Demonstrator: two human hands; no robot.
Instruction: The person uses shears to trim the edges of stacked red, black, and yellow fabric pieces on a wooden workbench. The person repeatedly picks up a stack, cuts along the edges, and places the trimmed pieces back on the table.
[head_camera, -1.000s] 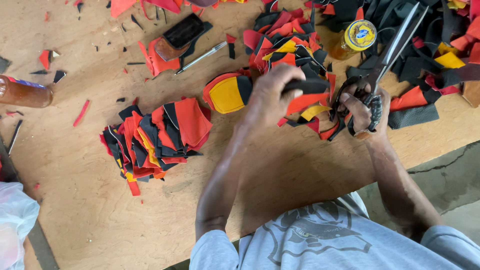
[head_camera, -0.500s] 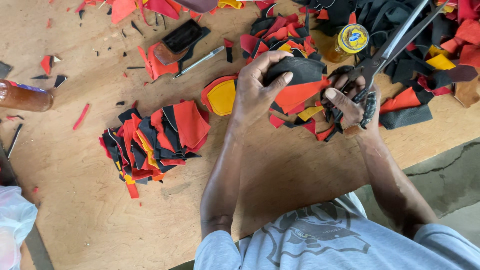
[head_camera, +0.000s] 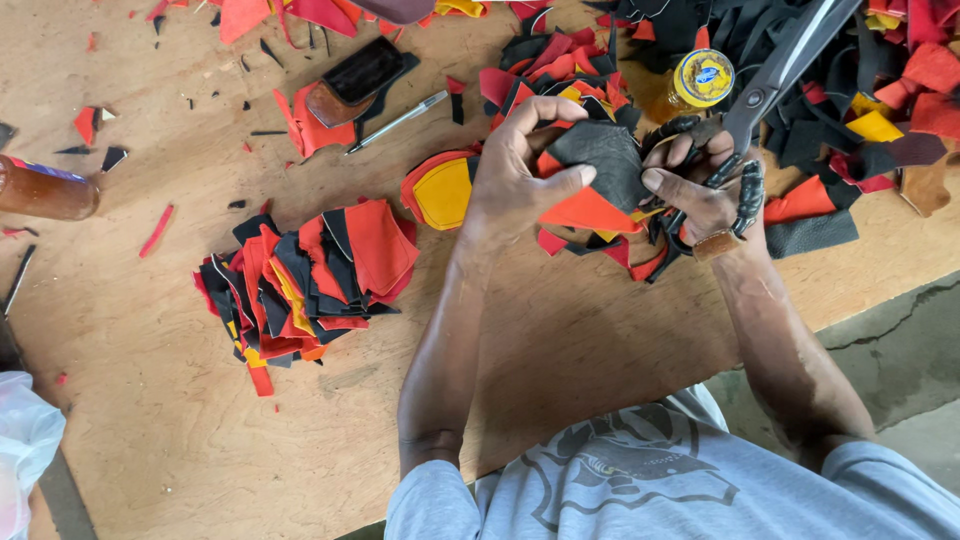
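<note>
My left hand (head_camera: 520, 170) grips a stacked leather piece (head_camera: 598, 180), black on top and orange below, lifted just above the wooden table (head_camera: 150, 420). My right hand (head_camera: 700, 185) holds large black-handled scissors (head_camera: 770, 80), blades pointing up to the right, and its thumb also touches the piece's right edge. Under the hands lies a heap of red, black and yellow leather scraps (head_camera: 560, 75).
A neat pile of cut red, black and yellow pieces (head_camera: 310, 275) lies to the left. A yellow and orange piece (head_camera: 440, 190), a pen (head_camera: 400, 120), a dark phone (head_camera: 355, 75), a yellow-capped jar (head_camera: 700, 80) and a brown bottle (head_camera: 45, 190) are around. The table edge runs at lower right.
Both hands have lifted the black and orange piece off the scrap heap and brought it between them. The scissors stayed in the right hand.
</note>
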